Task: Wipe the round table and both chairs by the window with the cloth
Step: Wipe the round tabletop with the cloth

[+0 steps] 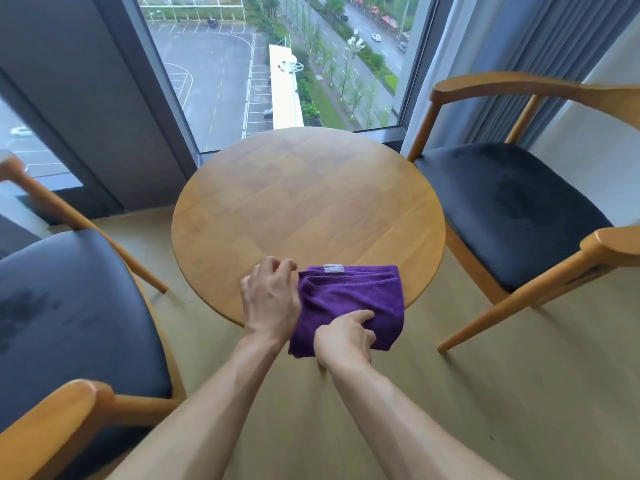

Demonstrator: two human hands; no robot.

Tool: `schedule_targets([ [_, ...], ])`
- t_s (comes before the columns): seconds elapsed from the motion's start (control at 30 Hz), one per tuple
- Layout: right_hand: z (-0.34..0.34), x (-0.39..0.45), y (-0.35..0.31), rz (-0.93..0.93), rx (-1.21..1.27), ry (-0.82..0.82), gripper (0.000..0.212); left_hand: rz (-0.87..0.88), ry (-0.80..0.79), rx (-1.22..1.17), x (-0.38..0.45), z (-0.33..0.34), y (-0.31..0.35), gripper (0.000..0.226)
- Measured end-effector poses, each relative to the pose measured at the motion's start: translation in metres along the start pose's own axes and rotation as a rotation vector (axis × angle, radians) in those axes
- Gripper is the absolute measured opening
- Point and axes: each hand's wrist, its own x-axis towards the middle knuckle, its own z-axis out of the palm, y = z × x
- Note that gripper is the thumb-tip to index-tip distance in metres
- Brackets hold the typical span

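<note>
Both hands are at the purple cloth (349, 299) on the table (308, 202). The right hand (343, 337) pinches it; the left hand (270, 299) curls beside it. I think wiping has barely begun, and both chairs wait.

A seating corner of a high-rise room, of hotel or apartment type, is indicated by a round wooden worktop (308, 202) set between two wooden armchairs (512, 209) with dark seat pads, a full-height window (277, 64) overlooking a street and car park far below, and grey curtains (512, 46).
</note>
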Motion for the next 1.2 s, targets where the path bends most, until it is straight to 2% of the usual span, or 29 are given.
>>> schedule_targets([
  [0.07, 0.001, -0.005, -0.002, -0.024, -0.048, -0.028, 0.082, -0.044, 0.073, -0.003, -0.017, -0.008, -0.003, 0.006],
  [0.17, 0.009, -0.014, -0.006, -0.079, -0.081, -0.063, 0.077, -0.113, -0.014, -0.078, -0.041, -0.008, -0.003, 0.02],
  [0.3, 0.013, -0.019, -0.009, -0.143, -0.17, -0.072, 0.069, -0.08, -0.131, 0.048, -0.046, -0.007, -0.005, 0.029],
  [0.37, 0.005, -0.016, -0.009, -0.211, -0.272, -0.075, 0.051, -0.075, -0.161, 0.103, -0.049, -0.006, -0.001, 0.031],
  [0.43, -0.009, -0.008, -0.008, -0.342, -0.422, -0.024, 0.016, -0.084, -0.178, 0.234, -0.054, 0.001, 0.005, 0.025],
  [0.47, -0.018, -0.003, -0.01, -0.405, -0.491, 0.028, 0.005, -0.11, -0.18, 0.291, -0.058, 0.005, 0.007, 0.031],
  [0.57, -0.038, 0.017, -0.019, -0.516, -0.584, 0.184, 0.013, -0.174, -0.16, 0.338, -0.065, 0.014, 0.009, 0.059],
  [0.7, -0.048, 0.048, -0.027, -0.632, -0.579, 0.31, 0.031, -0.222, -0.086, 0.332, -0.066, 0.007, -0.001, 0.053],
  [0.8, -0.051, 0.069, -0.031, -0.634, -0.675, 0.281, 0.035, -0.29, -0.05, 0.299, -0.064, -0.01, -0.028, 0.051],
  [0.93, -0.046, 0.084, -0.031, -0.608, -0.732, 0.334, 0.031, -0.495, 0.01, -0.002, -0.053, -0.024, -0.048, 0.054],
  [1.0, -0.043, 0.089, -0.036, -0.652, -0.75, 0.372, 0.038, -0.635, 0.051, -0.134, -0.046, -0.015, -0.035, 0.055],
  [1.1, -0.04, 0.1, -0.036, -0.696, -0.775, 0.299, 0.055, -0.818, 0.076, -0.269, -0.04, 0.009, -0.003, 0.074],
  [1.2, -0.034, 0.11, -0.036, -0.759, -0.788, 0.297, 0.051, -0.916, 0.126, -0.246, -0.023, 0.025, 0.008, 0.083],
])
